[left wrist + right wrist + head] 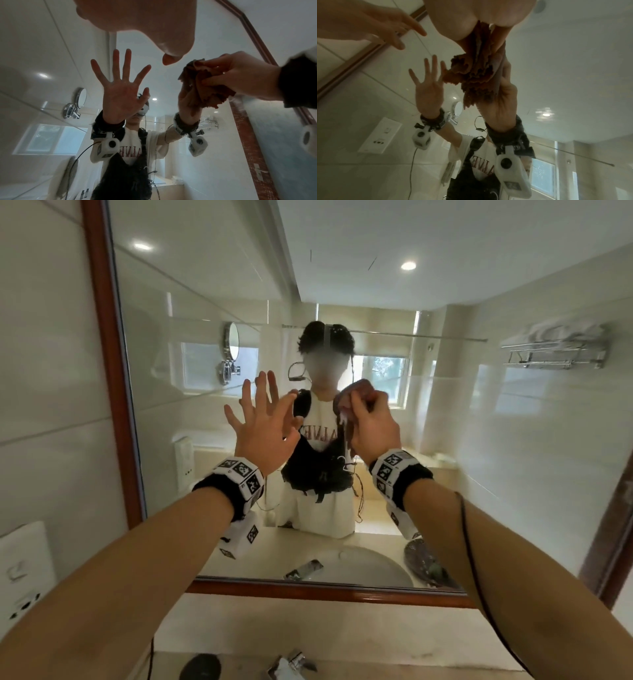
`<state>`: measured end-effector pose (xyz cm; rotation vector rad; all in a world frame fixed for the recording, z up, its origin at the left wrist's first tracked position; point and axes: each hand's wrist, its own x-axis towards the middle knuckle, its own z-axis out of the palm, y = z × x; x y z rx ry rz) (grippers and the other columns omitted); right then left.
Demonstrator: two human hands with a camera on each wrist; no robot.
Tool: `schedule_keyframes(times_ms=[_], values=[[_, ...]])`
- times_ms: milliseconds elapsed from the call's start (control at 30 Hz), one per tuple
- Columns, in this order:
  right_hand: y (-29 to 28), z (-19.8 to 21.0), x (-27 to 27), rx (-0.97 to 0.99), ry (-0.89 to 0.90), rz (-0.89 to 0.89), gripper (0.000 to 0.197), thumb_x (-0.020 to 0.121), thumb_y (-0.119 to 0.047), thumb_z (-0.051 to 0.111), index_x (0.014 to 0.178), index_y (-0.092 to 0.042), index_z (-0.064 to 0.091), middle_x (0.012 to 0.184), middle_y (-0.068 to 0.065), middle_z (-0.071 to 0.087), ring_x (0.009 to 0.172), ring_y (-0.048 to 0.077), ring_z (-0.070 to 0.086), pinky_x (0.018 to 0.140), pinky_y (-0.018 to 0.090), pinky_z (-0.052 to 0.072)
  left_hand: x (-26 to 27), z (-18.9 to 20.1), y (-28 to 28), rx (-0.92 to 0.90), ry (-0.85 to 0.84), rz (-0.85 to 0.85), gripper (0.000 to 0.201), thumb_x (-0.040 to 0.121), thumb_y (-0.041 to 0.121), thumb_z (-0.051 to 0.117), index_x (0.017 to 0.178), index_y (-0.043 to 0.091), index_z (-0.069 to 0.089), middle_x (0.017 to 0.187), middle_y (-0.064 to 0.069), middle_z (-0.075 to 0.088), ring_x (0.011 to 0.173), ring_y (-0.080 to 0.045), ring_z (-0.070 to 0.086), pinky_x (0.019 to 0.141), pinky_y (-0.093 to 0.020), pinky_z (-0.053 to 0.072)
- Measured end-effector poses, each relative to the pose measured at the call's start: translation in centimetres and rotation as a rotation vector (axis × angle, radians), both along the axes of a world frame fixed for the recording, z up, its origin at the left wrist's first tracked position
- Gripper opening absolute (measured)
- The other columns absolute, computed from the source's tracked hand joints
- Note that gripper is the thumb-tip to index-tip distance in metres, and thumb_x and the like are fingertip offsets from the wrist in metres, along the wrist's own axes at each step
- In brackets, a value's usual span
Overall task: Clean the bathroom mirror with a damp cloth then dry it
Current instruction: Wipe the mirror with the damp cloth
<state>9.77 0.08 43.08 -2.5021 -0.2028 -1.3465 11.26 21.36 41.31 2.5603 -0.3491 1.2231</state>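
The mirror [479,422] in its brown wooden frame [109,378] fills the head view. My right hand [371,424] grips a bunched reddish-brown cloth [352,395] at the middle of the glass. In the right wrist view the cloth [476,70] hangs from my right hand [479,16] and meets its own reflection. My left hand [263,422] is open, with its fingers spread, left of the cloth and close to the glass. A gap shows between my left hand [376,23] and its reflection. The left wrist view shows my left hand [137,20], the cloth [211,88] and my right hand [240,78].
A beige counter [308,628] runs below the mirror, with a chrome tap [291,662] and a dark round object [200,667] at the bottom edge. A white socket panel [24,573] sits on the left wall. A black cable [469,542] runs along my right forearm.
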Motion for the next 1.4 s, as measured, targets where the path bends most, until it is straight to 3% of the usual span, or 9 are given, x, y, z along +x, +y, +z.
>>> schedule_keyframes(times_ms=[100, 233, 367, 533, 667, 800, 933, 1100, 1400], values=[[4.5, -0.6, 1.0, -0.097, 0.034, 0.080, 0.037, 0.095, -0.038, 0.046, 0.132, -0.034, 0.044, 0.126, -0.009, 0.050, 0.103, 0.018, 0.057, 0.077, 0.022, 0.041, 0.8, -0.3, 2.6, -0.003, -0.018, -0.027, 0.062, 0.090, 0.047, 0.057, 0.146, 0.037, 0.030, 0.165, -0.010, -0.009, 0.151, -0.036, -0.011, 0.111, -0.074, 0.008], [8.5, -1.2, 1.7, -0.205, 0.077, 0.076, 0.050, 0.090, -0.020, 0.058, 0.139, -0.021, 0.047, 0.142, 0.005, 0.041, 0.122, 0.028, 0.047, 0.094, 0.039, 0.046, 1.8, -0.4, 5.8, 0.000, 0.039, -0.008, 0.077, 0.089, 0.052, 0.059, 0.152, 0.045, 0.015, 0.164, -0.009, -0.018, 0.149, -0.037, -0.017, 0.111, -0.073, 0.005], [7.9, -0.8, 1.3, -0.276, 0.106, 0.014, 0.051, 0.086, -0.020, 0.065, 0.135, -0.019, 0.049, 0.142, 0.005, 0.043, 0.123, 0.028, 0.045, 0.089, 0.043, 0.050, 2.2, -0.5, 6.5, 0.039, 0.062, 0.021, 0.090, 0.085, 0.053, 0.064, 0.152, 0.049, 0.003, 0.163, -0.009, -0.021, 0.149, -0.039, -0.018, 0.111, -0.074, 0.007], [3.9, -0.1, 0.3, -0.261, 0.102, -0.054, 0.045, 0.085, -0.015, 0.063, 0.129, -0.012, 0.052, 0.131, 0.008, 0.050, 0.106, 0.029, 0.054, 0.073, 0.034, 0.047, 2.5, -0.2, 4.8, 0.026, 0.045, -0.008, 0.090, 0.084, 0.053, 0.065, 0.150, 0.050, 0.005, 0.162, -0.006, -0.023, 0.149, -0.037, -0.019, 0.111, -0.074, 0.004], [-0.4, 1.7, -0.7, -0.108, 0.069, -0.111, 0.039, 0.092, -0.022, 0.057, 0.130, -0.017, 0.050, 0.130, 0.005, 0.051, 0.101, 0.023, 0.056, 0.083, 0.029, 0.048, 2.2, 0.4, 3.6, 0.031, 0.046, -0.006, 0.087, 0.086, 0.053, 0.063, 0.151, 0.048, 0.004, 0.162, -0.005, -0.023, 0.149, -0.037, -0.019, 0.112, -0.073, 0.004], [-1.9, 4.5, -0.9, -0.021, 0.071, -0.192, 0.041, 0.086, -0.007, 0.053, 0.126, -0.015, 0.053, 0.125, 0.013, 0.052, 0.092, 0.036, 0.059, 0.074, 0.031, 0.039, 2.2, 0.4, 3.9, 0.031, 0.029, 0.010, 0.086, 0.087, 0.052, 0.061, 0.150, 0.048, 0.003, 0.162, -0.007, -0.023, 0.149, -0.036, -0.019, 0.112, -0.073, 0.004], [1.3, 6.2, -0.2, 0.057, 0.028, -0.132, 0.039, 0.079, -0.002, 0.052, 0.116, -0.015, 0.060, 0.122, 0.012, 0.053, 0.090, 0.036, 0.058, 0.071, 0.027, 0.034, 2.6, 0.1, 5.9, 0.013, 0.039, 0.031, 0.084, 0.087, 0.051, 0.062, 0.150, 0.049, 0.006, 0.163, -0.007, -0.022, 0.149, -0.036, -0.019, 0.111, -0.072, 0.002], [8.6, 6.9, 1.9, -0.065, 0.024, -0.011, 0.041, 0.078, -0.006, 0.054, 0.117, -0.014, 0.061, 0.124, 0.012, 0.054, 0.090, 0.035, 0.059, 0.079, 0.036, 0.050, 2.2, -0.8, 9.4, -0.011, 0.037, 0.060, 0.084, 0.086, 0.051, 0.064, 0.150, 0.047, 0.010, 0.164, -0.009, -0.017, 0.149, -0.038, -0.016, 0.111, -0.074, 0.005], [16.4, 0.0, 3.6, -0.340, 0.122, 0.102, 0.029, 0.080, -0.018, 0.065, 0.109, -0.015, 0.064, 0.121, 0.013, 0.052, 0.097, 0.037, 0.058, 0.085, 0.048, 0.050, 1.9, -3.1, 13.9, -0.007, 0.042, 0.087, 0.086, 0.083, 0.050, 0.067, 0.152, 0.044, 0.016, 0.164, -0.008, -0.016, 0.150, -0.039, -0.013, 0.110, -0.076, 0.011]])
